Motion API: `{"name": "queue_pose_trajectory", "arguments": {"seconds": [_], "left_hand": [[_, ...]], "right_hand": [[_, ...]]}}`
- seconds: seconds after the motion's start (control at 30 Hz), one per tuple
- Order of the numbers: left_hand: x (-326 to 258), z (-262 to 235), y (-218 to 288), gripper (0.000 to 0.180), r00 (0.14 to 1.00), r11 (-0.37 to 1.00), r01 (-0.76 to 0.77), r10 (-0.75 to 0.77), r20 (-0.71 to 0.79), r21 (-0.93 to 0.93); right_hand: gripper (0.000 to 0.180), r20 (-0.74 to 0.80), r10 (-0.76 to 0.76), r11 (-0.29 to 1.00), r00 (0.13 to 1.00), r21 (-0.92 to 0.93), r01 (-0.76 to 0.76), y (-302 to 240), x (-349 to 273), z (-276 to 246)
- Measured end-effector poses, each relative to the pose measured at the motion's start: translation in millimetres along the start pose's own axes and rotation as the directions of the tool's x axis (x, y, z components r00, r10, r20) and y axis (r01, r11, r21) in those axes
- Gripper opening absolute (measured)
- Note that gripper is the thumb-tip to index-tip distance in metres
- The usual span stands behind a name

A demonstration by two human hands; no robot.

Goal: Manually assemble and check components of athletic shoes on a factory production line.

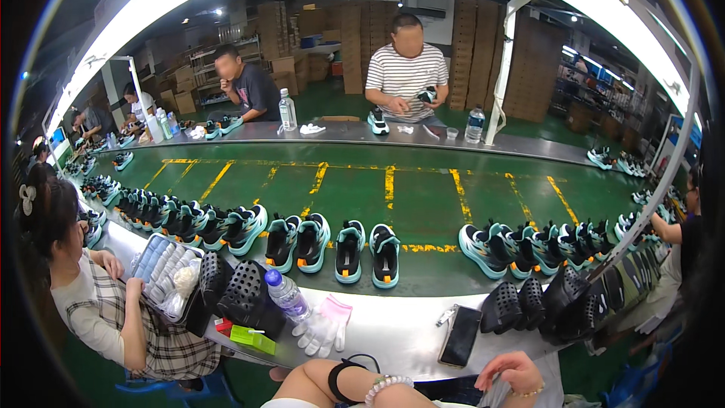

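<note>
At the lower edge, my right hand (513, 374) is held in the air past the metal bench edge, fingers loosely bent and apart, holding nothing. A black smartphone (460, 338) lies closest to it, with a small white tube (446, 316) beside the phone. My left hand (361, 380) is low in the middle, by a beaded bracelet and a black band; its fingers do not show clearly. Ahead of it lies a white glove (323, 329) with a pink cuff. Beyond the bench, black and turquoise sneakers (350, 252) stand on the green belt (423, 211), apart from both hands.
Black clogs (249, 295), a purple-labelled bottle (288, 296) and a green box (253, 338) stand left; more black clogs (502, 307) stand right. Sneaker rows (521, 245) line the belt. A person in plaid (162, 336) sits left; one opposite (408, 79) holds a sneaker. A white post (504, 68) rises beyond.
</note>
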State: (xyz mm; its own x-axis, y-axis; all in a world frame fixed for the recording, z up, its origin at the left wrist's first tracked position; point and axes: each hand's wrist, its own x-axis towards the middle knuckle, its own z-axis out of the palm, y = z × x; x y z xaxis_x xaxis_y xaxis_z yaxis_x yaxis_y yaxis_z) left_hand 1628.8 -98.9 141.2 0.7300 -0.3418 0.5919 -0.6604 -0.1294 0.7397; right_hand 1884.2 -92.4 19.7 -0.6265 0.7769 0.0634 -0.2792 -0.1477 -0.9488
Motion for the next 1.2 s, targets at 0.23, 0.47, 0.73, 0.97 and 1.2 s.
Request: {"name": "queue_pose_trajectory", "arguments": {"seconds": [0.23,0.47,0.73,0.97,1.2], "left_hand": [[-16.9,-7.0,-4.1,0.021,0.974,0.983,0.17,-0.158,0.162,-0.065],[-0.3,-4.3,-0.5,0.024,0.99,0.993,-0.058,0.071,-0.123,0.106],[-5.4,-2.9,4.3,0.034,0.996,0.997,-0.071,0.072,0.047,-0.025],[-5.4,-15.3,20.4,0.036,0.94,0.992,-0.091,0.116,0.321,-0.091],[22.5,-7.2,66.6,0.015,0.83,0.998,0.061,-0.045,0.555,-0.011]], "right_hand": [[0.035,-0.072,0.038,0.999,0.997,-0.006,-0.038,-8.1,-0.3,7.0],[0.03,-0.071,0.076,0.997,0.995,0.023,-0.075,-13.8,5.7,10.1],[0.035,0.065,-0.04,0.998,0.997,0.059,0.036,-33.5,0.5,23.0],[0.036,0.813,-0.102,0.876,0.574,-0.201,0.439,-121.2,27.7,66.8],[0.021,0.946,0.287,0.799,0.149,-0.322,0.507,-163.6,46.0,102.8]]}}
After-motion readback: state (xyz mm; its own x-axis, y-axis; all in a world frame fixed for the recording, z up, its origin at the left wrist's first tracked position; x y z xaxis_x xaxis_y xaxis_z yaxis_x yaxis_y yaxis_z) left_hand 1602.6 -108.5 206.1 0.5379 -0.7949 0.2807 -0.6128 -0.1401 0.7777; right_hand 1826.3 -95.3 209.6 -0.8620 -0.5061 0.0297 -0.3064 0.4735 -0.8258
